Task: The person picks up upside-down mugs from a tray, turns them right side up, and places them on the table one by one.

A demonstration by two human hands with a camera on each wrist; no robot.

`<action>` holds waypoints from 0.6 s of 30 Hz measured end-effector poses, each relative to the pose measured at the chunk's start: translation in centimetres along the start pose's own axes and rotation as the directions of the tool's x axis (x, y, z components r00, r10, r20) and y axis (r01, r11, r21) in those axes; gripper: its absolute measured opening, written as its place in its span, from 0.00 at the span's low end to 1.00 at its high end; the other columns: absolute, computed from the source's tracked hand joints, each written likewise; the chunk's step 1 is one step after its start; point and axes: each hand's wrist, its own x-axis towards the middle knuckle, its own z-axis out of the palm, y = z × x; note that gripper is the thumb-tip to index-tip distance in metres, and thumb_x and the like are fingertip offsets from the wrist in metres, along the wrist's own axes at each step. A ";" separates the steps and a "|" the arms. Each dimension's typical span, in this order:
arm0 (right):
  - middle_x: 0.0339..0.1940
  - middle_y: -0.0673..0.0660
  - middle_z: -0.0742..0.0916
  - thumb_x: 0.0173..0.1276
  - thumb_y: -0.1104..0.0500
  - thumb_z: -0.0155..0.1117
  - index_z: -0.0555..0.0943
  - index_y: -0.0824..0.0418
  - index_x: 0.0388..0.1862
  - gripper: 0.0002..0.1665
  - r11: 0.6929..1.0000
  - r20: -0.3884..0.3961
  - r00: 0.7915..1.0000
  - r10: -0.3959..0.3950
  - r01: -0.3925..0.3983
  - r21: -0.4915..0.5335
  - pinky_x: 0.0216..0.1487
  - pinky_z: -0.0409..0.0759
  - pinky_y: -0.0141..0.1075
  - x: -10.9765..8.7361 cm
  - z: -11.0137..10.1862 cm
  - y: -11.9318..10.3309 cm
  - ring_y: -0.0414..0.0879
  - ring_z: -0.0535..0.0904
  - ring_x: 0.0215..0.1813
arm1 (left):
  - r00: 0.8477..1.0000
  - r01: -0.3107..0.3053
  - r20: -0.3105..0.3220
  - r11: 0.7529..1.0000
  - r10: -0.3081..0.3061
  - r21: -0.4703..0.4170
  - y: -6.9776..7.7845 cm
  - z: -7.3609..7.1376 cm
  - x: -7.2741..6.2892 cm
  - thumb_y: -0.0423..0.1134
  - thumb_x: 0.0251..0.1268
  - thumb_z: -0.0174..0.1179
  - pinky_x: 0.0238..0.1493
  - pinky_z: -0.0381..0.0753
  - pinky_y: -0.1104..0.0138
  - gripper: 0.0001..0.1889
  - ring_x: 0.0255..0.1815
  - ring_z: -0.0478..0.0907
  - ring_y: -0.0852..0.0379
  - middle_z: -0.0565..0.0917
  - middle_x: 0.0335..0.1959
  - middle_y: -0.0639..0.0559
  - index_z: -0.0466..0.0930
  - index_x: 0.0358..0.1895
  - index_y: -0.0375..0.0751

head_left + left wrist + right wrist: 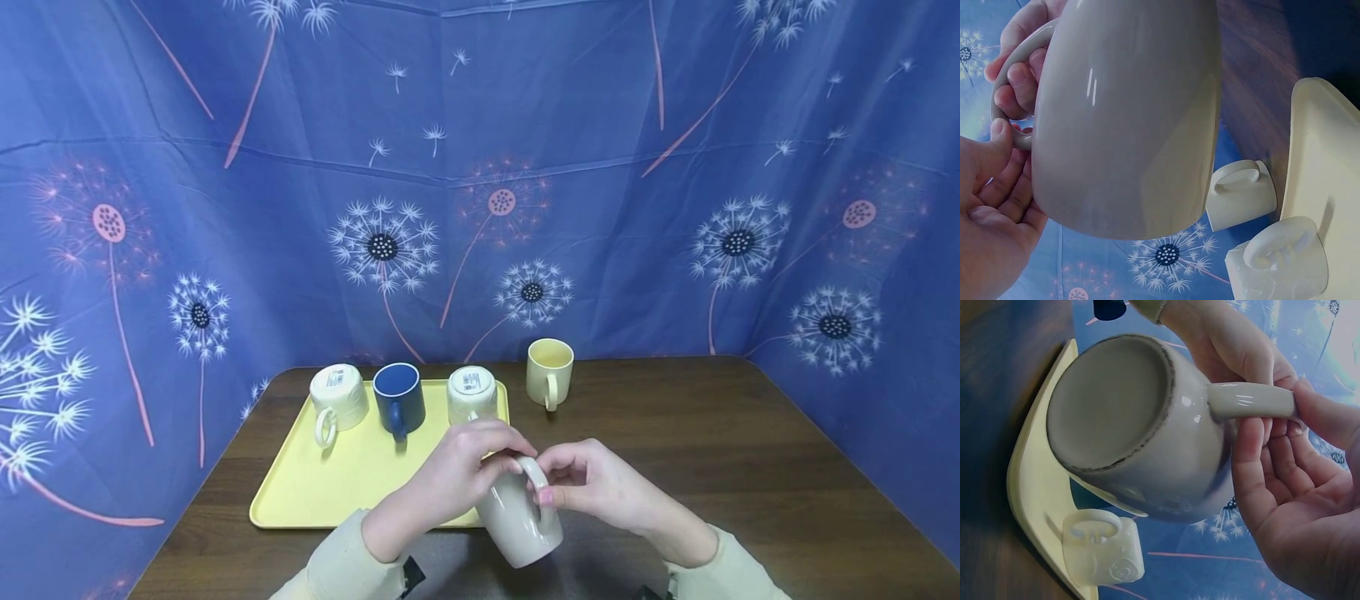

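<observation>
A light grey mug is held tilted above the table's front, its plain base facing the right wrist camera. Both hands grip it by its looped handle. The left hand is at the handle's upper end, fingers curled at the loop. My right hand pinches the handle from the right side, thumb on its outer face. Part of the yellow tray and an upside-down white mug lie just behind the left hand.
On the tray stand another upside-down white mug at the left and a dark blue mug in the middle. A pale yellow mug sits upright on the wooden table, right of the tray. A blue dandelion-print cloth hangs behind.
</observation>
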 end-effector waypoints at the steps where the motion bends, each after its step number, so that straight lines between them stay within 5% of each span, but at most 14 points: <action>1: 0.32 0.63 0.83 0.63 0.72 0.60 0.78 0.71 0.41 0.07 1.000 -0.004 1.000 -0.004 0.004 0.001 0.38 0.81 0.34 0.0 0.0 0.0 0.35 0.79 0.38 | 1.000 0.002 -0.004 1.000 -0.002 -0.001 0.0 0.0 0.0 0.33 0.54 0.66 0.45 0.76 0.77 0.08 0.39 0.79 0.66 0.85 0.35 0.57 0.84 0.38 0.43; 10: 0.33 0.61 0.84 0.61 0.75 0.60 0.78 0.70 0.40 0.09 0.996 -0.080 0.995 -0.059 0.054 -0.067 0.36 0.81 0.34 -0.3 0.0 0.4 0.35 0.80 0.38 | 0.998 0.056 0.000 0.998 -0.056 -0.039 -0.2 -0.4 0.4 0.33 0.56 0.65 0.49 0.77 0.73 0.11 0.45 0.79 0.64 0.85 0.40 0.54 0.82 0.44 0.41; 18: 0.34 0.56 0.85 0.58 0.73 0.64 0.80 0.66 0.40 0.11 0.981 -0.202 0.977 -0.071 0.032 -0.191 0.36 0.81 0.34 -0.8 -0.3 1.1 0.35 0.81 0.38 | 0.977 0.194 -0.090 0.981 -0.195 -0.020 -0.5 -1.0 0.2 0.32 0.55 0.66 0.52 0.78 0.67 0.12 0.48 0.80 0.62 0.85 0.41 0.55 0.82 0.45 0.41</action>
